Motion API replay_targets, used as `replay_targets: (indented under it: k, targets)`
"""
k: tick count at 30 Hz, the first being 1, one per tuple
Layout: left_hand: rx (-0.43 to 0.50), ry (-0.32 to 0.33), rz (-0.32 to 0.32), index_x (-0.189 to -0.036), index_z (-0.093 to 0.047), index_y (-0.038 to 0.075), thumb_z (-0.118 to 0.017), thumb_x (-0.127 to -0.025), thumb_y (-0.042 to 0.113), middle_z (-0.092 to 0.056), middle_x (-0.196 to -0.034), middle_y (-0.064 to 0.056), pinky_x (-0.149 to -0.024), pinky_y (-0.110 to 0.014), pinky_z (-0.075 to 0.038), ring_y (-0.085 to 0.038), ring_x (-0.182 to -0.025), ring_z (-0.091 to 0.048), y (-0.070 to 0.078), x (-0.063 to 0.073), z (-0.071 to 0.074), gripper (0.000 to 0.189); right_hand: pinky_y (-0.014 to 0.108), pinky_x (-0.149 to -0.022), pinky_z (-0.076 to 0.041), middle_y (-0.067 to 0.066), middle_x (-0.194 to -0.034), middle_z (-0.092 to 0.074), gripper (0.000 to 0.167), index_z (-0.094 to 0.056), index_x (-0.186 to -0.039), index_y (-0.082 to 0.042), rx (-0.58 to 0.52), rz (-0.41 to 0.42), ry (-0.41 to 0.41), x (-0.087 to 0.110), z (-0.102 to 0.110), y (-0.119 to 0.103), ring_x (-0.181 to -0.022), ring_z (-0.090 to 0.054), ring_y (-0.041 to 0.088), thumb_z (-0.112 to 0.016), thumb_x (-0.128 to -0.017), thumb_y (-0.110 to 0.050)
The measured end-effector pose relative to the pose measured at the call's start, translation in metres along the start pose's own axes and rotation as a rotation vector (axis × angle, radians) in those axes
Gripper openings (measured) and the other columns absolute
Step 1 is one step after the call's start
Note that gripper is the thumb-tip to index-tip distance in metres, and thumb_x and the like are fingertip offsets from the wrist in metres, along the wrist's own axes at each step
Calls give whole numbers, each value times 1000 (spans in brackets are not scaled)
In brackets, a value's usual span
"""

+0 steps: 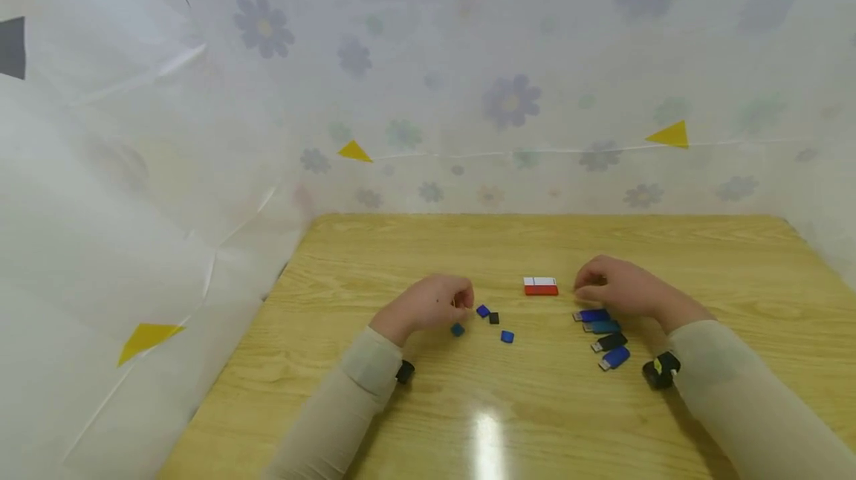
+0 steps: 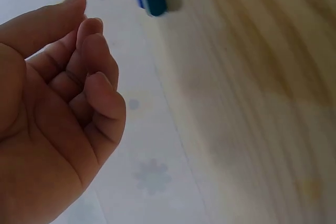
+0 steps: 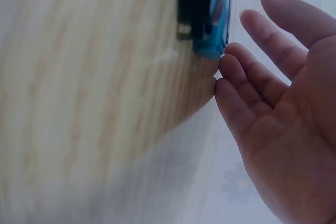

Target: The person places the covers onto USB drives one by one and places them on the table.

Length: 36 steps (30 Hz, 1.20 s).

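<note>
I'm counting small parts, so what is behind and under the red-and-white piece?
Behind the red-and-white piece, the head view shows wooden tabletop, then the flower-patterned sheet. Its underside and the patch beneath are covered, so anything there cannot be seen.

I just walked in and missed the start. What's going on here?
A person's left hand is beside four small pieces, apparently caps, on a wooden table. The right hand is beside four uncapped USB sticks in blue, teal and black. Neither hand visibly grips anything. A red-and-white block lies between the hands.
</note>
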<state>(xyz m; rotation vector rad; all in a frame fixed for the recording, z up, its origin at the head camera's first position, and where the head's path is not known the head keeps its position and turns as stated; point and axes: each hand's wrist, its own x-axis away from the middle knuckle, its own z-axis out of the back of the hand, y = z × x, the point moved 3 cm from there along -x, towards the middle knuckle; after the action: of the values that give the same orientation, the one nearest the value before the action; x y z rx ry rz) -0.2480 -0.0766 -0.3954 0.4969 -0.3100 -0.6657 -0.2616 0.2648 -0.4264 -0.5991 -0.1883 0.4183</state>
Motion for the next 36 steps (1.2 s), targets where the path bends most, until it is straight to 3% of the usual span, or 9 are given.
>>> replay_targets:
  k: [6, 13, 19, 26, 36]
  targets:
    - [-171, -87, 60, -91, -64, 20, -72, -96, 22, -60, -85, 9, -67, -29, -47, -11, -73, -54, -5, 3, 0, 10, 50, -89, -47, 5, -115, -63, 23, -71, -111, -14, -12, 6, -1, 3, 5, -2, -100, -58, 22, -67, -100, -34]
    - [-218, -159, 148, -91, -61, 23, -79, -89, 34, -61, -86, 9, -68, -32, -47, -11, -74, -54, -11, 6, -7, 21, 50, -89, -46, 7, -117, -62, 21, -72, -108, -16, -27, 15, -11, 4, 5, 0, -101, -56, 23, -66, -100, -34]
    - [-235, -171, 90, -94, -61, 24, -79, -91, 31, -60, -88, 11, -71, -30, -47, -10, -77, -54, -12, 4, -11, 19, 48, -88, -45, 7, -117, -61, 19, -72, -107, -15, -39, 17, -21, 5, 4, -5, -99, -54, 22, -67, -100, -33]
    - [-159, -228, -1, -100, -64, 23, -77, -93, 23, -59, -89, 9, -71, -28, -47, -9, -78, -53, -8, 3, -15, 15, 48, -88, -45, 9, -119, -60, 18, -73, -106, -14, -53, 26, -25, 4, 4, -5, -100, -54, 24, -67, -100, -30]
    - [-153, -227, 6, -98, -65, 22, -73, -95, 16, -61, -89, 11, -72, -27, -48, -9, -79, -55, -8, 1, -14, 10, 47, -87, -44, 11, -120, -58, 16, -73, -104, -15, -72, 34, -32, 1, 3, -2, -101, -52, 25, -67, -100, -29]
